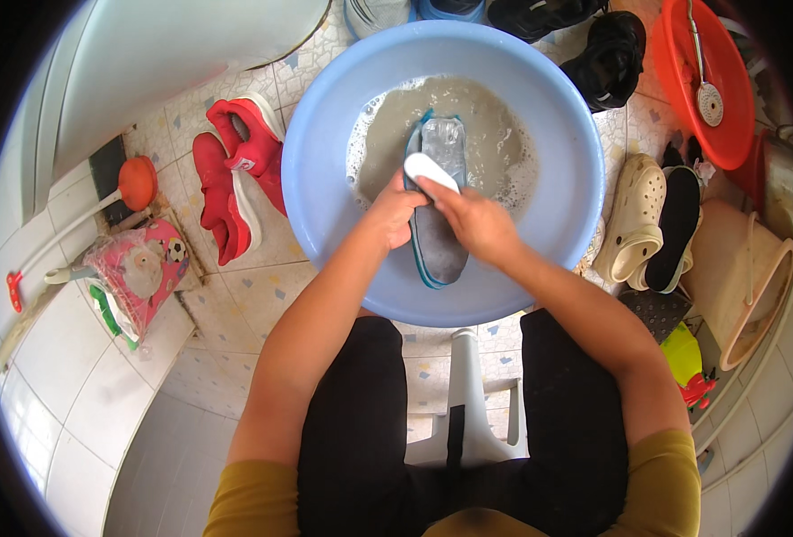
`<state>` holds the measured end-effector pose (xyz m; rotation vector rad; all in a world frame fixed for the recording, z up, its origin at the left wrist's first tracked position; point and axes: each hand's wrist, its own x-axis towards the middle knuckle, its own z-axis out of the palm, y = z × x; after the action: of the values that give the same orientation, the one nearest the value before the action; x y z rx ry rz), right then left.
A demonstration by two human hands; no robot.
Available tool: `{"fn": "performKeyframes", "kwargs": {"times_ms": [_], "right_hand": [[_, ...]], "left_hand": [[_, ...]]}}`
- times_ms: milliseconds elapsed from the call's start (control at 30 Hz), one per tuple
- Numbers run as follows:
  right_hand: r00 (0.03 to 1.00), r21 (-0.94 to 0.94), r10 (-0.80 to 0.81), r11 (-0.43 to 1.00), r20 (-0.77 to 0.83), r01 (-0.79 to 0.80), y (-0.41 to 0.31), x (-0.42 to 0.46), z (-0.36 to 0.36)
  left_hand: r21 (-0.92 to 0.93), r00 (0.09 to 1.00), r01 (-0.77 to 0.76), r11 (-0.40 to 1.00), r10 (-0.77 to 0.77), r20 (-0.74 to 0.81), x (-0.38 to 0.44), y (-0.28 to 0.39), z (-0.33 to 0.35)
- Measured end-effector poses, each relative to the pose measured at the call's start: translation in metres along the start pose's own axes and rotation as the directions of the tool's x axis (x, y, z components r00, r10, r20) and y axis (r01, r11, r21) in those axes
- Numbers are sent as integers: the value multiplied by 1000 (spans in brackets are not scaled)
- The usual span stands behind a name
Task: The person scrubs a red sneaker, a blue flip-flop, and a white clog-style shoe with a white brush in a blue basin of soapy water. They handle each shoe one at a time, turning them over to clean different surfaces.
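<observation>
A grey shoe insole with a teal edge is held lengthwise over a large blue plastic basin of cloudy, sudsy water. My left hand grips the insole's left edge near its middle. In my right hand is a white oval object, perhaps a brush or a bar of soap, resting against the insole's face. Its underside is hidden. The insole's upper part looks wet and shiny.
Red shoes lie left of the basin, black shoes behind it. Beige clogs, a black insole and a tan bucket are at the right. A red basin holds a metal skimmer. A plunger leans at the left.
</observation>
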<state>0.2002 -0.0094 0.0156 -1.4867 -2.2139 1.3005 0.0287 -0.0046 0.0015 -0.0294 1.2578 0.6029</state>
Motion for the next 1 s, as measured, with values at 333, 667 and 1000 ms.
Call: {"fn": "performKeyframes", "kwargs": {"times_ms": [333,667,1000], "right_hand": [[987,-37,114,993,109,-111,-10,1,5],[974,-60,167,985,151,-160,-14,9,4],[927,-76,324,936,-191,-343,45,47,-42]], "left_hand": [[-150,998,60,987,-59,16,-10,-12,2],[-170,1000,29,985,-28,9,-23,-18,3],[-287,885,-443,849,362,-293,2,-12,-23]]}}
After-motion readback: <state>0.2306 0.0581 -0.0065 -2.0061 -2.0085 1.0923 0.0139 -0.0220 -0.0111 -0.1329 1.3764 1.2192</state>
